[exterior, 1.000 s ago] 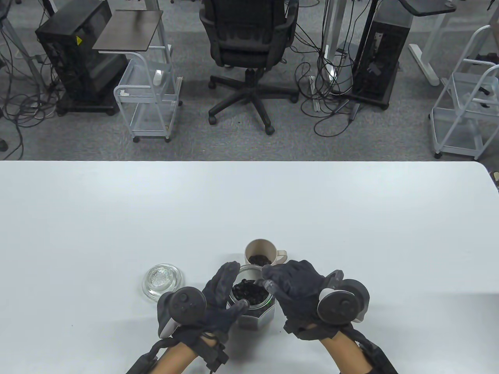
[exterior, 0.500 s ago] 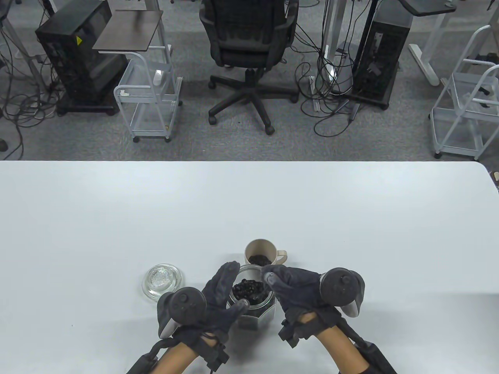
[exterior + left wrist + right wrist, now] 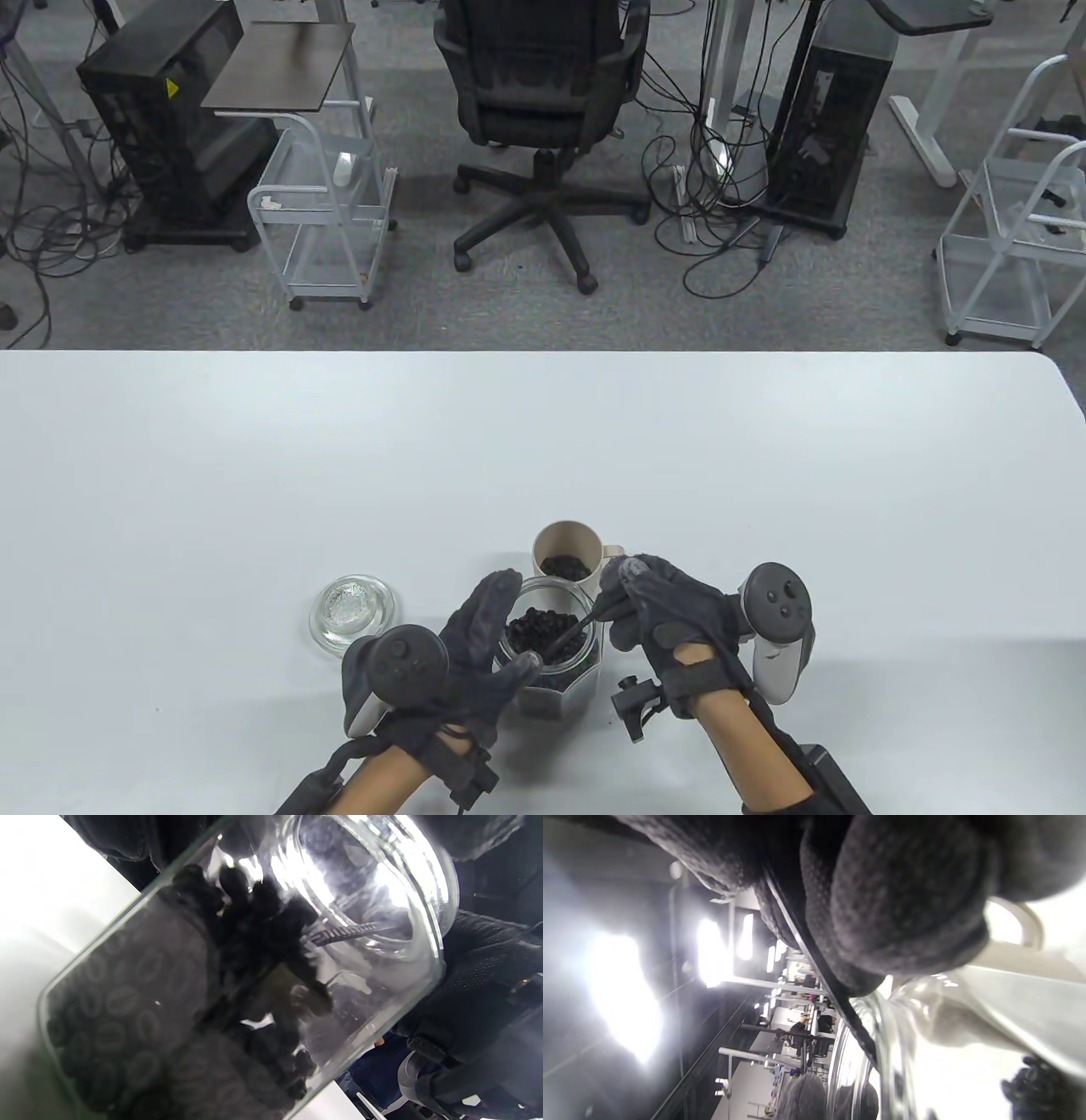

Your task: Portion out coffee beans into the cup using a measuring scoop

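A clear glass jar point(image 3: 551, 671) of dark coffee beans point(image 3: 543, 630) stands near the table's front edge. My left hand point(image 3: 484, 641) grips the jar from its left side, fingers curled round the glass point(image 3: 237, 993). My right hand point(image 3: 657, 607) pinches the thin black handle of the measuring scoop point(image 3: 573, 635), which slants down into the beans; its handle point(image 3: 823, 980) runs under my fingers into the jar mouth. Just behind the jar stands the beige cup point(image 3: 567, 552) with some beans in its bottom.
The jar's glass lid point(image 3: 352, 613) lies on the white table point(image 3: 543, 458) to the left of my left hand. Beyond the table's far edge are an office chair point(image 3: 543, 110), wire carts and computer towers on the floor.
My right hand has rolled so its tracker now faces right and has drawn back to the right. The scoop handle, earlier covered by the hand, now shows slanting into the beans. The left hand stayed put.
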A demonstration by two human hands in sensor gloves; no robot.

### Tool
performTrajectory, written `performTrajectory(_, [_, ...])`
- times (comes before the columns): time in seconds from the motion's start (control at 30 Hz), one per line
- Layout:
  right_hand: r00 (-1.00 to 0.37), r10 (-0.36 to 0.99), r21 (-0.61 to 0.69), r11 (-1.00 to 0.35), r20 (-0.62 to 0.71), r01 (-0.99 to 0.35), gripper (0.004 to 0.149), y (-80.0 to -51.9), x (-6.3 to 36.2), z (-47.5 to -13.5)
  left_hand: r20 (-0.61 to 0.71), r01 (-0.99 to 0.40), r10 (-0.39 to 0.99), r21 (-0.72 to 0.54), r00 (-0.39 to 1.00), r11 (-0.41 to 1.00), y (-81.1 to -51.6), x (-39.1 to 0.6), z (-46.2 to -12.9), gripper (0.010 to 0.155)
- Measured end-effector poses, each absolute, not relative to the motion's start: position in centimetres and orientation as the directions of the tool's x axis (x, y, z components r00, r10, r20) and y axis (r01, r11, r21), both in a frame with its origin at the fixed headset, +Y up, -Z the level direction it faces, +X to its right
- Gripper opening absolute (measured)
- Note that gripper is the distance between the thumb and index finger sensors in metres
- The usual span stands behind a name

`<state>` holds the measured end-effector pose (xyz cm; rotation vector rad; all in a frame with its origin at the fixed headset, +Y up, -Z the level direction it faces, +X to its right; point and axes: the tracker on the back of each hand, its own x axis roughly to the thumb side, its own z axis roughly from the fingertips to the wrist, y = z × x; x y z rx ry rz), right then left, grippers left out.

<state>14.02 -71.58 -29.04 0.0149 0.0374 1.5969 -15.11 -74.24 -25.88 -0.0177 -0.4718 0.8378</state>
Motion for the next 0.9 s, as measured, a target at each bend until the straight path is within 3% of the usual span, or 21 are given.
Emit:
performTrajectory(0.4, [0.289,0.933,-0.07,0.281,-0.216,-0.957,0.04,-74.6,16.2,-29.8,0.394,-0.712,0.722,-0.203,0.569,0.672,-74.3,-15.1,-25.9,0.093])
performTrajectory(0.9, [0.385,0.89,-0.132,0.363,-0.246,-0.922,0.039,-75.7,18.7,-30.6,0.392,-0.713,0.724,-0.206,0.567,0.67,-74.3,-15.1,-25.9,0.093])
